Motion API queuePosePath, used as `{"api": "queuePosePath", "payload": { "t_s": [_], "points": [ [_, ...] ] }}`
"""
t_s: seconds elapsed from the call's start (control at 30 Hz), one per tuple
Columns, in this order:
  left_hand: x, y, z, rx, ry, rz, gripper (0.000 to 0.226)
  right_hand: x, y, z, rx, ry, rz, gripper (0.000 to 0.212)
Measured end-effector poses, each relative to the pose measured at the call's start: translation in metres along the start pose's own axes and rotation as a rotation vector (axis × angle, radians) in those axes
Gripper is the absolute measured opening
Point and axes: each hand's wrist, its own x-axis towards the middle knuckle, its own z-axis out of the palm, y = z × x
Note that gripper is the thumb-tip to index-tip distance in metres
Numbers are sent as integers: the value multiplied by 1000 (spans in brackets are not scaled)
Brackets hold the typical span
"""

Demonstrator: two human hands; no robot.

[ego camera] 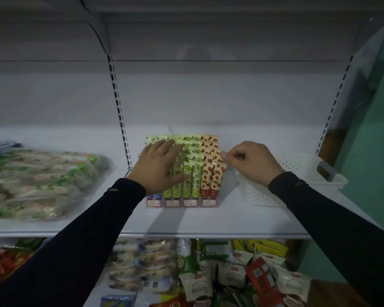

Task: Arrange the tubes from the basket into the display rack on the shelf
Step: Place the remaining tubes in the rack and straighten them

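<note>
Tubes (187, 171) stand packed in the display rack (182, 203) on the shelf (208, 220) (green rows, red at right). Left hand (159, 166) presses flat on them; right hand (252, 159) pinches a red tube's top beside the white basket (297, 171).

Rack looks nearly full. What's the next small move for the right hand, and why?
Probably press the tube it pinches down into the red column. The right hand grips a tube top at the right edge of the display rack, beside the red tubes, while the left hand lies flat steadying the green tubes.
</note>
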Motion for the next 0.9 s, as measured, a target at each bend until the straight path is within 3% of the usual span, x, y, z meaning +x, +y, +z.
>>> {"api": "queuePosePath", "payload": {
  "t_s": [0.17,0.4,0.9],
  "points": [
    [9,30,-8,-145,170,126,54,-4,-3,8,20,-112,-2,25],
    [21,50,15,-214,245,92,24,1,0,13,18,-171,23,24],
    [30,57,20,-258,263,-60,24,8,5,11,-14,-206,-19,20]
  ]
}}
